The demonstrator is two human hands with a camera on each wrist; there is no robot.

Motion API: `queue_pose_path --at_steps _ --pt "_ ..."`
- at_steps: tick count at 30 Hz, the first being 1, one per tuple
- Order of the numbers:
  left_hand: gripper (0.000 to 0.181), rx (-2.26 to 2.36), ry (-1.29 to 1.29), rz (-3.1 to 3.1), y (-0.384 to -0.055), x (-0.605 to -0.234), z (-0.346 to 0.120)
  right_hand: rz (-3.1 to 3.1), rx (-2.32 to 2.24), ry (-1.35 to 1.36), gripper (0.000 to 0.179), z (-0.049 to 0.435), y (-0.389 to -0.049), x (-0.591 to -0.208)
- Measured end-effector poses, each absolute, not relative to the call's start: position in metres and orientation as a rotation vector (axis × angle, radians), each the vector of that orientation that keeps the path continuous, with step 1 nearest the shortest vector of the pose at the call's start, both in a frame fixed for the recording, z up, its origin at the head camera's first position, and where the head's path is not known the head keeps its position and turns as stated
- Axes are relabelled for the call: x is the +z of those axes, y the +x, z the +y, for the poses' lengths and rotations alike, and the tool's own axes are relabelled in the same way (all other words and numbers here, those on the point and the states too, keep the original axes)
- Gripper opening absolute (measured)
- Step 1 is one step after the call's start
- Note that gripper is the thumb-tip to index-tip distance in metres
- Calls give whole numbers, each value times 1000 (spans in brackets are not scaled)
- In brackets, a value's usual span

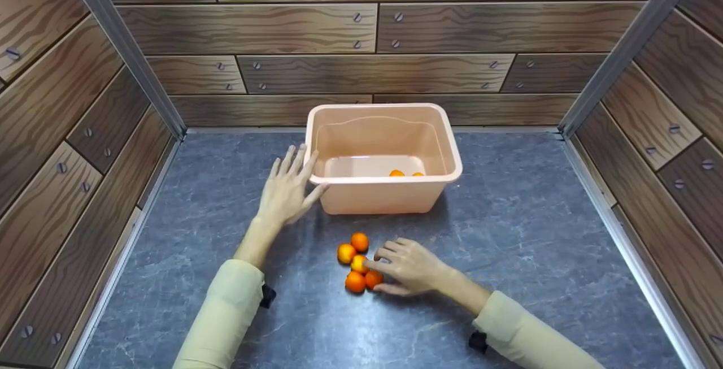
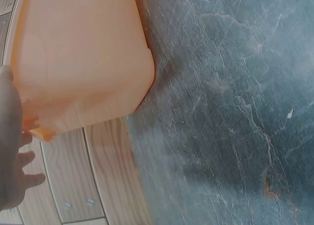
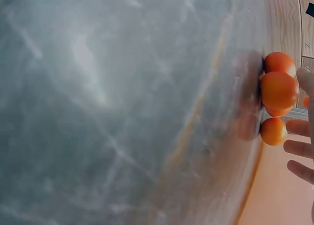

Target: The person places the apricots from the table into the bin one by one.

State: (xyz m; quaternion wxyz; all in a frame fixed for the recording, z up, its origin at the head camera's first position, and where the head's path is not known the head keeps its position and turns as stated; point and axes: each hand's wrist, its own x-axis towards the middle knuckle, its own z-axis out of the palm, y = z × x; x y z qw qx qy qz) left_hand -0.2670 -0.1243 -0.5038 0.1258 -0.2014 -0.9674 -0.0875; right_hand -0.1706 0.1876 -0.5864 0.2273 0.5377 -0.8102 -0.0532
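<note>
Several small orange fruits, which look like mandarins (image 1: pixel 355 282), lie clustered on the grey marbled table in front of a peach plastic tub (image 1: pixel 375 198). Over the right side of this cluster is my right hand (image 1: pixel 411 267), its index finger overlapping a yellowish mandarin and its thumb beside the lower right one. In the right wrist view, the fingers spread apart near the mandarins (image 3: pixel 279 90). My left hand (image 1: pixel 287 191) rests at the tub's left rim with fingers straight and spread. Two more mandarins (image 1: pixel 397 173) show inside the tub, partly hidden by its front wall.
Wood-patterned panels (image 1: pixel 310 30) wall in the table at the back and on both sides. Metal strips (image 1: pixel 621 244) run along the side edges. Behind the tub, the back wall stands close.
</note>
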Motion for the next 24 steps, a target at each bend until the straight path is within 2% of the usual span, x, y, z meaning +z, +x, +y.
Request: queue_pose_path --at_steps 18,24 --pt "79 -268 -586 -2806 -267 -505 -124 -2278 -192 1533 53 190 -166 -596" --pt "79 -271 -583 -2819 -267 -504 -123 -2272 -182 1540 47 190 -166 -597"
